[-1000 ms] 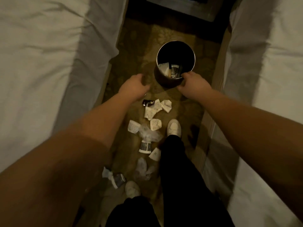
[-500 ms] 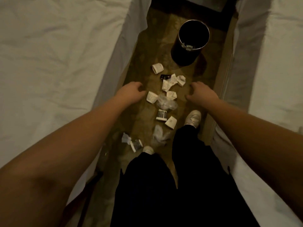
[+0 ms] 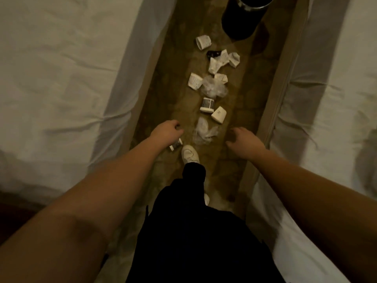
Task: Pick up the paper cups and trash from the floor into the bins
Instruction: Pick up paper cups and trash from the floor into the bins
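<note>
Two beds [image 3: 61,78] hem in a strip of floor [image 3: 169,94], so cups [image 3: 203,41] and trash [image 3: 213,88] lie in a line leading to the bin [image 3: 240,23]. Left hand [image 3: 166,132] loosely curled, right hand [image 3: 243,140] relaxed; both empty, low, likely about to gather.

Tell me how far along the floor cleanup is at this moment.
Done: nothing can be confirmed; the black bin is cut off at the top edge and its inside is hidden. In hand: nothing; the left hand and right hand both hang empty above the carpet. Left: nearly everything, including the paper cup nearest the bin, the crumpled cups, the clear plastic wrap and the dark-banded cup.
</note>
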